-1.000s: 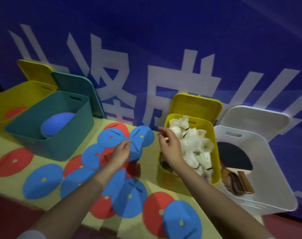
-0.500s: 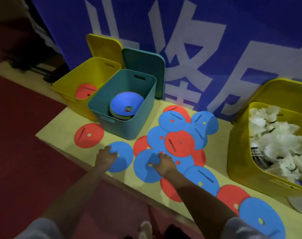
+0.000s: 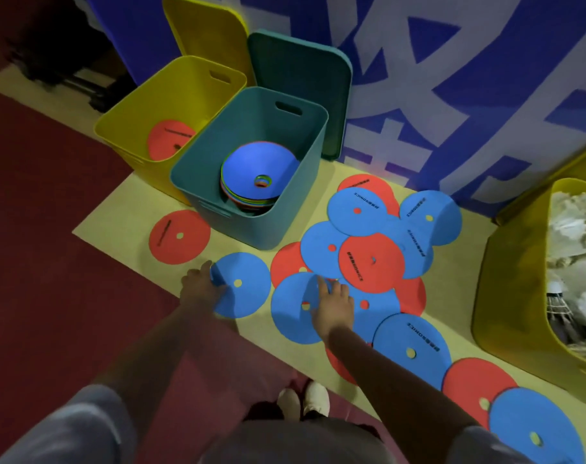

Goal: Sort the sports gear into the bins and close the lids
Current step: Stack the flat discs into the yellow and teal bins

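On the tabletop (image 3: 110,222), flat blue and red discs lie scattered and overlapping. The left hand (image 3: 201,289) sits at the near-left edge of a lone blue disc (image 3: 243,284), fingers (image 3: 206,267) curled onto its rim, gripping it. The right hand (image 3: 333,304) rests on a second blue disc (image 3: 293,308) just to the right, fingers extended flat, pressing down, not curled round anything. Beyond the right hand a pile (image 3: 372,249) of discs overlaps, a red one on top. A single red disc (image 3: 179,237) lies apart at the left, just in front of the teal bin (image 3: 251,162).

The teal bin is open, its lid (image 3: 301,88) standing upright behind it against the blue banner (image 3: 452,78); inside is a stack of cones (image 3: 254,175), a blue one uppermost. Touching its left side, a yellow bin (image 3: 157,112) holds one red disc, lid (image 3: 204,38) upright behind. At the far right, another yellow bin (image 3: 506,296) holds white shuttlecocks (image 3: 576,262).
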`<action>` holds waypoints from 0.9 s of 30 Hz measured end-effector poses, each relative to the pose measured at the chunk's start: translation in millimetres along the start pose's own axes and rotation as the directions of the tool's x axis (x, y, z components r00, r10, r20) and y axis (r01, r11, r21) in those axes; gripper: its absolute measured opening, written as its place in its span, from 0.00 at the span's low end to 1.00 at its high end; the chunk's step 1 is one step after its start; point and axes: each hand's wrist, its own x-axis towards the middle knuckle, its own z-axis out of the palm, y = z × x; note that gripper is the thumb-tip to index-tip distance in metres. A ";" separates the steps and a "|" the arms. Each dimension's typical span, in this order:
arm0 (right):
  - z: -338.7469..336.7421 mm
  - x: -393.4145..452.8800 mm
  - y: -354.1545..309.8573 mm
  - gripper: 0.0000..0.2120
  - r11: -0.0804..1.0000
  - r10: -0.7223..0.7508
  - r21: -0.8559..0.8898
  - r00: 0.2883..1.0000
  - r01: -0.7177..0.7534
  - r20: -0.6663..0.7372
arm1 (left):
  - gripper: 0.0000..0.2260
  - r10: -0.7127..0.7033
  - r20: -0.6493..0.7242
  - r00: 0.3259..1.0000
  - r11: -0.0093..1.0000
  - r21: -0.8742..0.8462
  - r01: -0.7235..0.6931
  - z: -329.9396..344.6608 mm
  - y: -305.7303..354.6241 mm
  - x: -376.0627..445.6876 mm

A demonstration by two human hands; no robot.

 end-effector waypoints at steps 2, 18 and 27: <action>-3.4 5.2 0.8 0.36 1.000 0.010 0.017 1.000 -0.010 0.006 | 0.27 0.018 -0.040 0.999 0.996 0.085 -0.014 6.9 1.3 1.9; -19.9 -10.6 -21.7 0.21 0.823 0.278 0.521 0.960 -0.226 -0.022 | 0.23 0.392 0.161 0.906 0.788 -0.567 -0.240 -29.8 -9.8 29.8; -102.8 -28.5 -130.6 0.11 0.444 0.407 0.893 0.870 0.079 -0.279 | 0.21 0.777 0.081 0.624 0.454 -0.759 -0.467 -197.6 -11.3 54.0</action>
